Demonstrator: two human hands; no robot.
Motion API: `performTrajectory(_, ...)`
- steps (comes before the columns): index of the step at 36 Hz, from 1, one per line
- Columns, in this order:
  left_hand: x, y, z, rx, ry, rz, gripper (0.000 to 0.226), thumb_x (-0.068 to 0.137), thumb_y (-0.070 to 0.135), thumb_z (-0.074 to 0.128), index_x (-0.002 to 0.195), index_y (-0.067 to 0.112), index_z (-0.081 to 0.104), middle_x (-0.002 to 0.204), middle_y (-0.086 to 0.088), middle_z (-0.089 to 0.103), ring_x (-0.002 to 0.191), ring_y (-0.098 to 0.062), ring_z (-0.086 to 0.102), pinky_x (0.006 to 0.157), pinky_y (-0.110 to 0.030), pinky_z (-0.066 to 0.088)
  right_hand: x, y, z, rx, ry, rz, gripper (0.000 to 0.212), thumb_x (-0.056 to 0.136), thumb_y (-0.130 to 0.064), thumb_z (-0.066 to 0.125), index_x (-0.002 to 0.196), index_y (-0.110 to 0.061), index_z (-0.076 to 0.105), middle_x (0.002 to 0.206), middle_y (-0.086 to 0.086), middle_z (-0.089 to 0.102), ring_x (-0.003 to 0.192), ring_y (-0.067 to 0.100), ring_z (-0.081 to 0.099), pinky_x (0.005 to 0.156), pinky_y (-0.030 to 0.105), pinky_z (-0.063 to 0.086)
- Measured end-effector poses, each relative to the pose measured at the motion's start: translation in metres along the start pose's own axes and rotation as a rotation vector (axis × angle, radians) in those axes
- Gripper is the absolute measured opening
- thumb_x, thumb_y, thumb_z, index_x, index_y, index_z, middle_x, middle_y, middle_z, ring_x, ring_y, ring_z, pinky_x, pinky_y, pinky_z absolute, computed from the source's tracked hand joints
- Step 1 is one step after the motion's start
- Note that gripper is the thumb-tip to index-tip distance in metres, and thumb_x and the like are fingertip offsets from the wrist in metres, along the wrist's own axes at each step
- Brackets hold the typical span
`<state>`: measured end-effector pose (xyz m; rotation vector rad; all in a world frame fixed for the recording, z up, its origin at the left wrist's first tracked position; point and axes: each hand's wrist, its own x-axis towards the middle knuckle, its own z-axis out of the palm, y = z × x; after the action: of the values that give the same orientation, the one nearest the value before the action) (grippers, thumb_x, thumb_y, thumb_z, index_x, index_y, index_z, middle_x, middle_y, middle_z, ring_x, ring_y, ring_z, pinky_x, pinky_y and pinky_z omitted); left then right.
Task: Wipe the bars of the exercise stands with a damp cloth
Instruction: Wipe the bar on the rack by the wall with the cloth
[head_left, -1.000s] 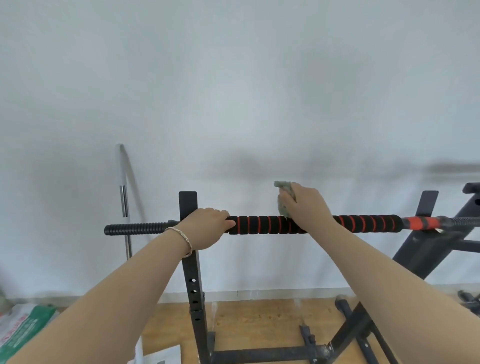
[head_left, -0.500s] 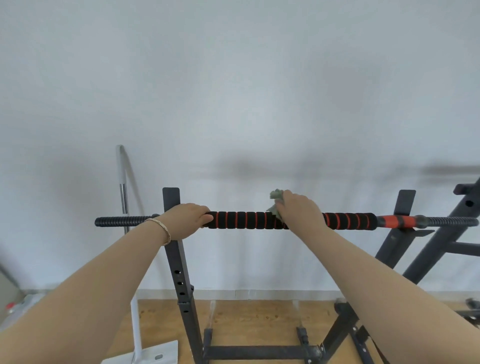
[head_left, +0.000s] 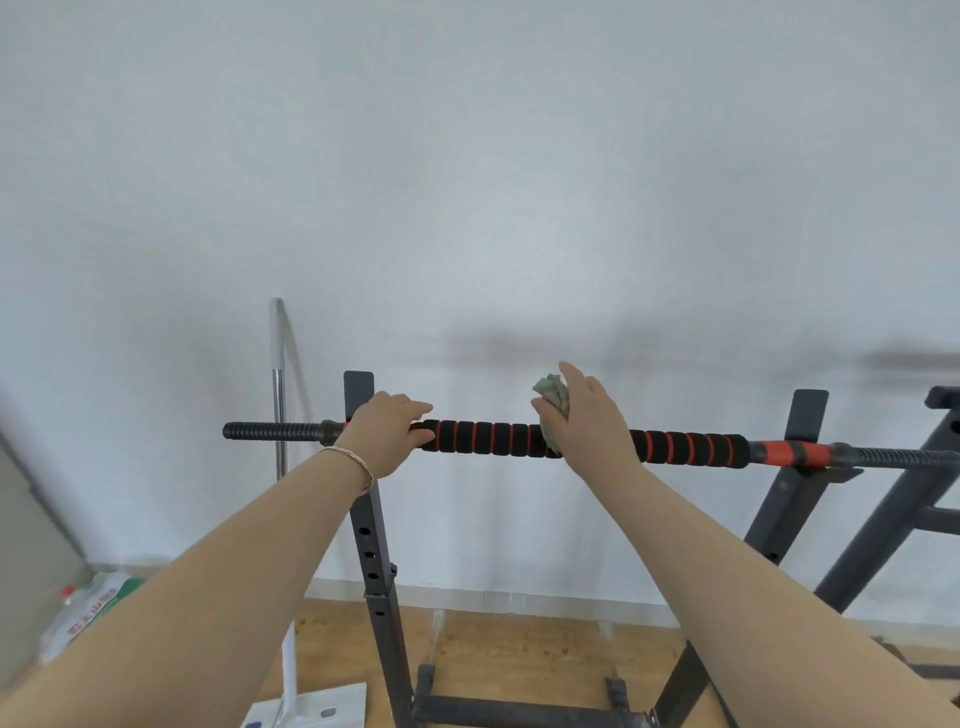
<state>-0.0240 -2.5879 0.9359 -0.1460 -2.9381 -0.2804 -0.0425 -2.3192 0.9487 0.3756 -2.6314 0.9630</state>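
on the padded bar (head_left: 483, 439), left fingers (head_left: 413, 407) snug around it, right fingers (head_left: 576, 387) around a bunched cloth (head_left: 553, 392)

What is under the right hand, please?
A crumpled greenish cloth lies under the right hand, pressed on the padded bar. The bar's stretch beneath them is covered.

A: Colours on the bar (head_left: 488, 439)?
B: Blk foam w/ thin red rings. Orange-red sleeve (head_left: 776, 453) at one end, blk threaded tips.
A: And the cloth (head_left: 553, 397)?
B: Pale grey-green, mottled.
A: The stands (head_left: 374, 545)?
B: Dk grey, plain. The wall (head_left: 467, 156) is off-white, floor (head_left: 519, 644) warm wood-brown, bracelet (head_left: 358, 464) gold.
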Motion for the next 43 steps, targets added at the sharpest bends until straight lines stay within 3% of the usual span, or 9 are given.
performTrajectory(3,-0.003,-0.002,-0.003,-0.004,-0.035,0.045,0.012,0.096,0.037,0.054,0.099,0.03,0.063,0.095,0.004,0.059,0.1,-0.022,0.047,0.088,-0.037,0.043,0.007,-0.008,0.003,0.122,-0.032,-0.07,0.044,0.106,-0.032,0.046,0.149,-0.033,0.039,0.114,0.001,0.053,0.098,0.018,0.056,0.084,0.034,0.045)
performTrajectory(8,-0.003,-0.007,-0.004,-0.074,-0.045,0.045,0.018,0.096,0.033,0.055,0.109,0.033,0.068,0.101,0.008,0.061,0.101,-0.019,0.044,0.092,-0.038,0.041,0.013,-0.024,0.028,0.084,-0.067,-0.24,0.027,0.106,-0.03,0.039,0.12,-0.027,0.062,0.088,-0.002,0.062,0.093,0.016,0.06,0.086,0.035,0.049)
performTrajectory(13,0.002,-0.005,-0.006,-0.05,-0.126,0.034,0.021,0.099,0.032,0.049,0.117,0.028,0.059,0.101,0.007,0.058,0.1,-0.021,0.051,0.088,-0.038,0.043,0.02,-0.03,0.052,-0.423,-0.259,-0.354,0.041,0.102,-0.039,0.037,0.133,-0.018,0.055,0.12,0.004,0.059,0.105,0.028,0.055,0.08,0.038,0.044)
performTrajectory(17,0.003,-0.004,-0.005,-0.004,-0.198,0.015,0.021,0.102,0.035,0.044,0.12,0.025,0.045,0.101,0.002,0.062,0.087,-0.023,0.057,0.078,-0.035,0.042,0.021,-0.028,0.056,-0.452,-0.358,-0.256,0.038,0.099,-0.059,0.036,0.101,-0.025,0.054,0.086,-0.009,0.059,0.079,0.015,0.057,0.066,0.032,0.04)
performTrajectory(21,0.001,-0.001,-0.006,0.064,-0.169,0.059,0.018,0.102,0.031,0.045,0.115,0.019,0.043,0.094,0.001,0.056,0.081,-0.023,0.053,0.076,-0.036,0.039,0.031,-0.035,0.053,-0.649,-0.416,-0.341,0.01,0.098,-0.023,0.054,0.105,-0.02,0.048,0.08,-0.003,0.053,0.071,0.024,0.052,0.063,0.034,0.049)
performTrajectory(31,0.0,-0.011,-0.008,-0.029,-0.197,0.142,0.016,0.098,0.03,0.054,0.106,0.021,0.043,0.092,0.002,0.056,0.082,-0.02,0.055,0.077,-0.036,0.043,0.075,-0.047,0.037,-0.282,-0.604,0.21,0.049,0.105,-0.039,0.039,0.08,-0.007,0.065,0.065,0.001,0.062,0.07,0.021,0.061,0.075,0.033,0.05)
performTrajectory(34,-0.003,-0.014,-0.01,-0.086,-0.225,0.154,0.018,0.096,0.03,0.057,0.105,0.021,0.044,0.093,0.002,0.057,0.082,-0.019,0.057,0.074,-0.034,0.045,0.08,-0.035,0.025,0.002,-0.473,0.325,0.048,0.105,-0.038,0.041,0.089,-0.004,0.07,0.073,0.007,0.073,0.067,0.021,0.073,0.068,0.024,0.055)
performTrajectory(38,0.004,-0.019,-0.008,-0.165,-0.31,0.113,0.024,0.096,0.04,0.054,0.11,0.026,0.04,0.094,0.005,0.061,0.082,-0.019,0.061,0.076,-0.036,0.051,0.059,-0.033,0.013,0.415,-0.239,0.324,0.047,0.105,-0.036,0.04,0.088,-0.006,0.072,0.08,0.013,0.077,0.077,0.028,0.076,0.082,0.041,0.059)
performTrajectory(43,0.02,-0.021,-0.008,-0.207,-0.379,0.074,0.042,0.098,0.057,0.04,0.128,0.028,0.043,0.108,0.005,0.063,0.086,-0.014,0.06,0.081,-0.033,0.05,0.019,-0.037,0.029,-0.049,-0.346,0.083,0.049,0.1,-0.048,0.035,0.076,-0.014,0.06,0.057,0.004,0.068,0.062,0.018,0.067,0.073,0.035,0.055)
